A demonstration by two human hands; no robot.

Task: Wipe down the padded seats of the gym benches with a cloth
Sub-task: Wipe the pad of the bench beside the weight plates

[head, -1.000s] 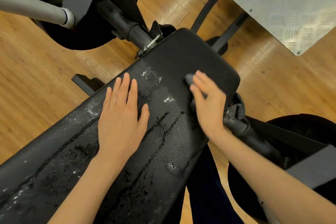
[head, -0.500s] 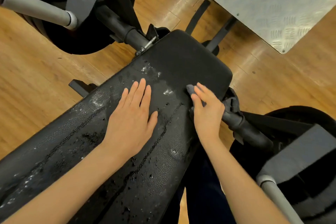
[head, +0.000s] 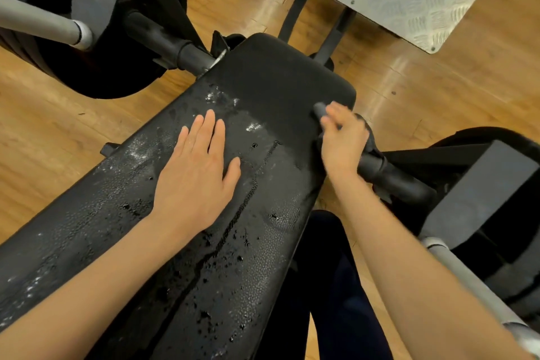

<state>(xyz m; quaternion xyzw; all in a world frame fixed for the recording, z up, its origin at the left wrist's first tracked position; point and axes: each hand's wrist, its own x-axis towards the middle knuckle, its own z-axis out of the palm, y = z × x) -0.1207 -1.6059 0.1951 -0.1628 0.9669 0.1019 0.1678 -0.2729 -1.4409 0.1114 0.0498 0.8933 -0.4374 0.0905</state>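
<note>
1. My left hand (head: pixel 198 181) lies flat, fingers spread, on the wet black bench (head: pixel 263 237) pad.
2. My right hand (head: pixel 343 140) has its grip curled round the dark cloth (head: pixel 319 109) at the pad's right edge.

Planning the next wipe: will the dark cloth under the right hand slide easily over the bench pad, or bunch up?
The cloth looks soft, bunched under the right hand, so probably floppy. The bench pad is wet and beaded, so it likely glides there, dragging more on the matte far end.

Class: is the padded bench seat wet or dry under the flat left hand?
Wet: droplets and streaks glisten on the padded seat around the left hand.
</note>
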